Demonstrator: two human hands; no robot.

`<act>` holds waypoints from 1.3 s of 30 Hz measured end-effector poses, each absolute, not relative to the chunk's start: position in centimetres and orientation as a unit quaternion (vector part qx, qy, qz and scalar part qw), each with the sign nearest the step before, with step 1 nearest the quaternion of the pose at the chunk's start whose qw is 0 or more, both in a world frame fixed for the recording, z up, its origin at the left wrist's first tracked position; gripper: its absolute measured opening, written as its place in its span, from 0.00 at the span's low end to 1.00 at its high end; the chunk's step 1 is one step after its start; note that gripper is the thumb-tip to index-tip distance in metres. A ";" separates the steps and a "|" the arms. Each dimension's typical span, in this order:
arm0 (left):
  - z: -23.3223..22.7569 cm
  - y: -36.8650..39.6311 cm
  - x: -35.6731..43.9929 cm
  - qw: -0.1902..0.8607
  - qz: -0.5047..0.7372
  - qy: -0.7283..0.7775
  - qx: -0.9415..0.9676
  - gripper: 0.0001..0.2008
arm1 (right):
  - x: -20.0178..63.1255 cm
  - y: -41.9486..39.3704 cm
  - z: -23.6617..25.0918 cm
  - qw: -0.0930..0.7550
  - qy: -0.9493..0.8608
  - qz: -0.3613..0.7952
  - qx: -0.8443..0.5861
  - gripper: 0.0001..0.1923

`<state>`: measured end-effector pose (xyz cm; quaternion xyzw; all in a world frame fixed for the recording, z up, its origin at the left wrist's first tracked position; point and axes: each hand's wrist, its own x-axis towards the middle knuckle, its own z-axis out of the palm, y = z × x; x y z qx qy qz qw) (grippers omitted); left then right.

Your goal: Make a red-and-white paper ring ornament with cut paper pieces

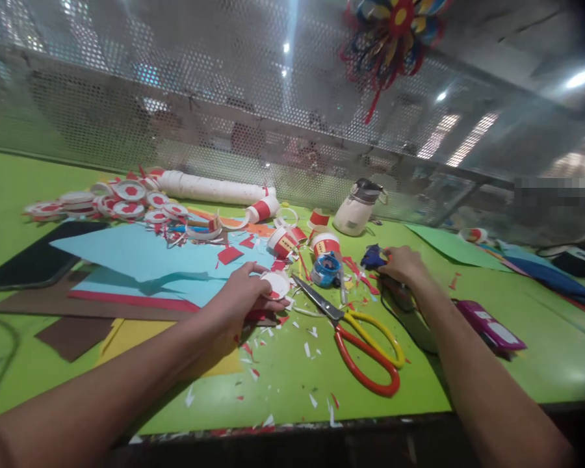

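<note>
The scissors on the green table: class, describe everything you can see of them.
The scissors lie flat on the green table, between the two hands but touched by neither. Dark metal blades, closed, point up-left toward the white disc. One handle loop looks yellow, the other orange-red, seemingly plastic. Paper scraps lie around them.

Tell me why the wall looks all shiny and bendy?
Head view: ceiling lights glare off the mesh wall in bright streaks; the wide lens bends the table edge and stretches both arms; a blurred patch sits at far right; the left hand and scissors look fairly sharp.
</note>
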<state>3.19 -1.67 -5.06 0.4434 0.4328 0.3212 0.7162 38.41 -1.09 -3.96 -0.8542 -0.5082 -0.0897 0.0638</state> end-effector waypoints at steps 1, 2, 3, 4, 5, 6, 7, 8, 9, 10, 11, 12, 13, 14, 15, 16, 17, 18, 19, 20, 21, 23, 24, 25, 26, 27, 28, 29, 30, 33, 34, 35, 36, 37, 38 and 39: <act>-5.1 -1.7 3.2 0.717 0.323 0.430 0.443 0.21 | 37.5 -1.5 -3.3 0.068 -0.512 -0.103 -0.850 0.20; -5.1 -1.7 3.2 0.720 0.323 0.427 0.441 0.21 | 36.4 -2.0 -2.6 0.074 -0.523 -0.112 -0.842 0.20; -5.1 -1.7 3.2 0.722 0.323 0.425 0.440 0.21 | 34.9 -2.6 -1.8 0.089 -0.545 -0.120 -0.825 0.19; -5.1 -1.6 3.2 0.727 0.322 0.421 0.437 0.21 | 33.2 -3.2 -1.1 0.149 -0.591 -0.125 -0.783 0.17; -5.1 -1.6 3.3 0.732 0.318 0.417 0.435 0.21 | 31.2 -3.9 -0.4 0.220 -0.625 -0.112 -0.740 0.14; -5.1 -1.6 3.3 0.738 0.315 0.413 0.431 0.21 | 29.1 -4.5 0.0 0.277 -0.658 -0.084 -0.696 0.10; -5.1 -1.6 3.3 0.742 0.313 0.410 0.429 0.21 | 27.0 -5.2 0.3 0.307 -0.692 -0.050 -0.651 0.08; -5.1 -1.6 3.3 0.744 0.312 0.407 0.428 0.21 | 25.0 -5.8 0.4 0.314 -0.725 -0.015 -0.612 0.06; -5.1 -1.6 3.3 0.746 0.311 0.405 0.428 0.20 | 23.3 -6.3 0.3 0.313 -0.754 0.012 -0.577 0.05; -5.1 -1.6 3.3 0.746 0.311 0.403 0.430 0.20 | 21.9 -6.7 0.0 0.313 -0.774 0.031 -0.550 0.05; -5.1 -1.6 3.3 0.745 0.310 0.403 0.431 0.20 | 20.9 -6.9 -0.5 0.309 -0.787 0.048 -0.531 0.05; -5.1 -1.7 3.4 0.745 0.309 0.404 0.432 0.19 | 20.2 -7.1 -1.0 0.300 -0.795 0.063 -0.523 0.06; -5.1 -1.7 3.4 0.745 0.305 0.407 0.431 0.18 | 19.8 -7.1 -1.6 0.296 -0.799 0.068 -0.519 0.06; -5.1 -1.7 3.4 0.746 0.299 0.411 0.430 0.16 | 19.6 -7.0 -2.1 0.293 -0.801 0.068 -0.518 0.06; -5.1 -1.7 3.4 0.747 0.295 0.413 0.430 0.15 | 19.7 -6.9 -2.6 0.290 -0.801 0.064 -0.520 0.06; -5.2 -1.8 3.5 0.749 0.291 0.411 0.431 0.14 | 19.8 -6.8 -3.0 0.287 -0.801 0.057 -0.522 0.05; -5.3 -1.8 3.5 0.751 0.289 0.407 0.433 0.14 | 19.9 -6.7 -3.3 0.281 -0.802 0.050 -0.525 0.05; -5.4 -1.8 3.5 0.751 0.290 0.401 0.436 0.13 | 20.0 -6.6 -3.5 0.269 -0.804 0.043 -0.528 0.05; -5.5 -1.9 3.6 0.750 0.295 0.395 0.440 0.13 | 20.0 -6.5 -3.6 0.253 -0.807 0.037 -0.532 0.05; -5.5 -1.9 3.6 0.748 0.300 0.390 0.445 0.13 | 19.9 -6.5 -3.6 0.234 -0.810 0.029 -0.537 0.05; -5.6 -2.0 3.7 0.745 0.304 0.388 0.450 0.13 | 19.8 -6.5 -3.7 0.212 -0.813 0.019 -0.541 0.06; -5.6 -2.1 3.8 0.735 0.307 0.394 0.459 0.12 | 19.4 -6.6 -3.7 0.174 -0.819 -0.006 -0.546 0.07; -5.6 -2.2 3.9 0.730 0.303 0.399 0.465 0.12 | 19.2 -6.7 -3.8 0.158 -0.822 -0.020 -0.547 0.07; -5.5 -2.3 4.0 0.726 0.295 0.406 0.470 0.12 | 19.0 -6.8 -3.8 0.143 -0.824 -0.035 -0.547 0.07; -5.5 -2.3 4.1 0.722 0.289 0.413 0.474 0.13 | 18.9 -6.8 -3.9 0.129 -0.825 -0.049 -0.548 0.07; -5.5 -2.4 4.2 0.719 0.285 0.417 0.477 0.13 | 18.8 -6.9 -4.0 0.114 -0.825 -0.060 -0.550 0.08; -5.5 -2.5 4.3 0.716 0.284 0.421 0.479 0.13 | 18.8 -6.9 -4.1 0.099 -0.826 -0.067 -0.550 0.08; -5.5 -2.6 4.4 0.714 0.284 0.423 0.480 0.13 | 18.7 -7.0 -4.2 0.088 -0.828 -0.072 -0.550 0.07; -5.6 -2.6 4.4 0.711 0.286 0.425 0.481 0.13 | 18.7 -7.1 -4.2 0.081 -0.830 -0.075 -0.547 0.07; -5.9 -2.7 4.6 0.706 0.289 0.425 0.488 0.13 | 18.4 -7.3 -4.3 0.078 -0.836 -0.083 -0.537 0.06; -6.1 -2.7 4.6 0.705 0.289 0.423 0.491 0.13 | 18.3 -7.4 -4.2 0.079 -0.838 -0.086 -0.533 0.06; -6.2 -2.6 4.6 0.704 0.290 0.420 0.494 0.13 | 18.2 -7.5 -4.2 0.079 -0.839 -0.089 -0.530 0.06; -6.3 -2.5 4.6 0.704 0.289 0.419 0.496 0.13 | 18.0 -7.6 -4.2 0.078 -0.841 -0.091 -0.528 0.06; -6.4 -2.5 4.6 0.703 0.288 0.418 0.498 0.13 | 17.9 -7.6 -4.2 0.078 -0.842 -0.094 -0.526 0.06; -6.4 -2.4 4.6 0.702 0.286 0.421 0.499 0.12 | 17.8 -7.7 -4.2 0.078 -0.842 -0.097 -0.524 0.07; -6.4 -2.4 4.6 0.700 0.283 0.426 0.499 0.13 | 17.8 -7.7 -4.3 0.078 -0.843 -0.101 -0.523 0.07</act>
